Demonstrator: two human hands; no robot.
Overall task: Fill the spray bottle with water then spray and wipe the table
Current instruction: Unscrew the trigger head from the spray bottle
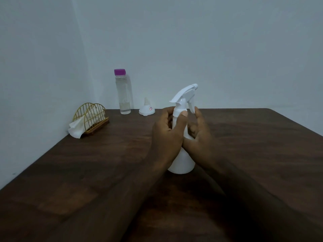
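Upright near the middle of the dark wooden table (pixel 83 172) stands the white spray bottle (pixel 182 163), its trigger head (pixel 186 92) still screwed on. The left hand (pixel 166 135) wraps around the bottle's neck, thumb against the collar. The right hand (pixel 199 137) sits against the other side, one fingertip just beside the trigger; I cannot tell whether it grips. Farther back by the wall stand a clear water bottle (pixel 123 95) with a purple cap (pixel 119 71), a white funnel (pixel 146 110) mouth down, and a gold wire holder (pixel 90 116) with napkins (pixel 76 131).

Left hand (pixel 167 132) curled gripping, right hand (pixel 198 137) loosely open
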